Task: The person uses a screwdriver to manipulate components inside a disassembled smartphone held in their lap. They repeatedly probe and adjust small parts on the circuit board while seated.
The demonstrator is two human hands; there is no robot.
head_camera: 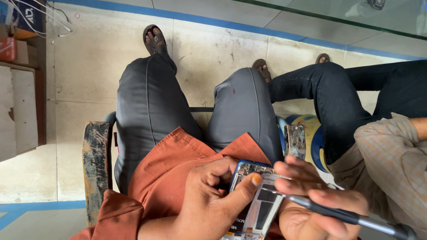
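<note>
My left hand grips an opened smartphone with a blue frame, its back cover off and the inner boards showing; my thumb presses across its middle. My right hand supports the phone's right side and holds a dark screwdriver, whose thin tip rests on the phone's inside near the middle. Both hands sit low over my lap, above my rust-orange shirt and grey trousers.
A second person sits close on the right, in dark trousers and a checked sleeve. A worn stool edge shows at left, a blue and yellow stool at right. Boxes and white cables lie at upper left on the tiled floor.
</note>
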